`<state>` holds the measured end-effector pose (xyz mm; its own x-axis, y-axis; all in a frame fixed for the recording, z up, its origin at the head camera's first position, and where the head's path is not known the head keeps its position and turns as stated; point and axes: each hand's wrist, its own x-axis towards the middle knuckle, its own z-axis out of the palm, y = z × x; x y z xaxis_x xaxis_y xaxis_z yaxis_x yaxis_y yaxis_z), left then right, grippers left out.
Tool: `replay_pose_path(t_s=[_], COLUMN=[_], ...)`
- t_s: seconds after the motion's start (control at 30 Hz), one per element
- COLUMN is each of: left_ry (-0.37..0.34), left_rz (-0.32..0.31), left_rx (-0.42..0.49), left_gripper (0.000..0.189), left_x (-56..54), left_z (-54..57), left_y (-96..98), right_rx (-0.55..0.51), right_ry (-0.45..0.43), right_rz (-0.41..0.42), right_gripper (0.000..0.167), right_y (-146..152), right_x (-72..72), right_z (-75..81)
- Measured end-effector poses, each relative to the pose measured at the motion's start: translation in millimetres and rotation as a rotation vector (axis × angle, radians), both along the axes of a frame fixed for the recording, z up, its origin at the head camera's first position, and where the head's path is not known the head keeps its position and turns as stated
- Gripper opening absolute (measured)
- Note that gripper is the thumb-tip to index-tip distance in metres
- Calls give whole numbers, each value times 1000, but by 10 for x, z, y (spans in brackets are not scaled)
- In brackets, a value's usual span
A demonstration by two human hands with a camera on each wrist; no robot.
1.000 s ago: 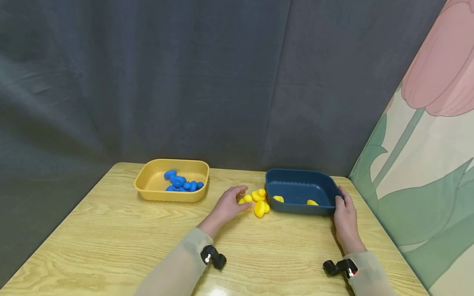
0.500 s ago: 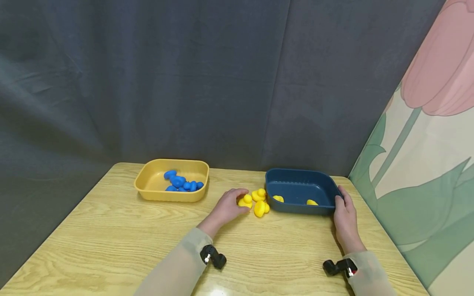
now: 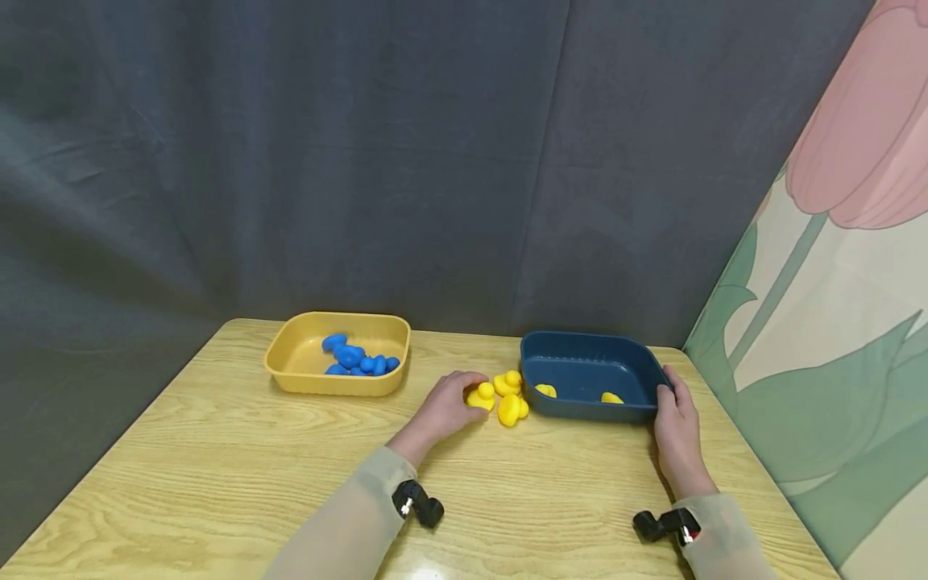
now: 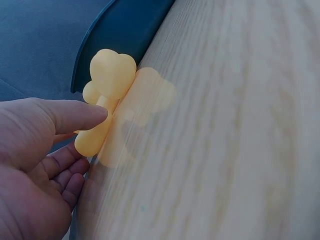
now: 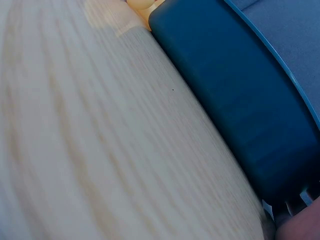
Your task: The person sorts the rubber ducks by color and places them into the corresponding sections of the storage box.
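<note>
My left hand [image 3: 441,409] pinches a small yellow toy duck [image 3: 485,390] between thumb and fingers, low at the tabletop. In the left wrist view the thumb lies against this toy duck [image 4: 91,139], with the fingers on its far side, partly hidden. Two more yellow ducks, one behind [image 3: 506,383] and one tipped over in front [image 3: 511,411], lie just to its right. My right hand [image 3: 678,431] grips the right end of a dark blue plastic bin [image 3: 590,412]. Two yellow pieces [image 3: 545,390] show inside that bin, partly hidden by its front wall.
A yellow bin [image 3: 329,385] with several blue toys [image 3: 350,356] stands at the back left of the wooden table [image 3: 536,491]. Behind the table hangs a dark grey curtain [image 3: 406,161]. A flower-printed panel [image 3: 834,338] runs along the right side.
The left hand's thumb and fingers have drawn in around the nearest yellow duck, which now shows more fully. The right hand and both bins stay where they were.
</note>
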<state>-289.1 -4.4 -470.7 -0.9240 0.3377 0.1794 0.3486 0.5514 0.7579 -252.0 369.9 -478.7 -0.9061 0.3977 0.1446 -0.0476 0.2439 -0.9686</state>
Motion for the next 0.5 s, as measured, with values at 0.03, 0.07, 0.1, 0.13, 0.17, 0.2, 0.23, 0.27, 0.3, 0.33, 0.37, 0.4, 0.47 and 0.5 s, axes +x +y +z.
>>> replay_pose_path(t_s=[0.03, 0.07, 0.1, 0.13, 0.17, 0.2, 0.23, 0.27, 0.3, 0.33, 0.37, 0.4, 0.47, 0.5], left_ry=[-2, -4, -7, -9, -10, -13, -13, -11, -12, -13, -14, -15, -18, -22], left_rz=[2, 4, 5, 7, 8, 9, 10, 11, 12, 12, 13, 13, 12, 13], left_rx=[-1, -2, -3, -3, -4, -4, -8, -10, -12, -12, -13, -14, -11, -7], left_gripper=[52, 52, 52, 51, 51, 51, 51, 51, 51, 51, 51, 51, 51, 51], left_x=[1, 1, 3, 7, 8, 11, 9, 8, 8, 9, 9, 9, 10, 11], left_z=[1, 2, 3, 6, 9, 12, 12, 12, 12, 12, 12, 10, 8, 8], left_y=[0, 1, 2, 3, 3, 5, 4, 3, 3, 3, 3, 3, 3, 3], right_rx=[1, 2, 2, 1, 3, 5, 6, 6, 8, 9, 10, 10, 11, 11], right_ry=[-1, -2, -3, -4, -5, -6, -7, -8, -9, -11, -12, -13, -15, -16], right_rz=[1, 3, 4, 5, 7, 7, 8, 9, 8, 7, 6, 4, 2, 1], right_gripper=[62, 62, 62, 62, 62, 62, 62, 62, 62, 62, 62, 62, 62, 62], right_y=[3, 7, 10, 13, 15, 17, 18, 18, 17, 17, 15, 14, 12, 11], right_x=[-1, -4, -5, -6, -8, -8, -8, -10, -9, -9, -8, -8, -7, -4], right_z=[-3, -6, -9, -11, -13, -13, -14, -12, -11, -9, -7, -6, -4, -5])
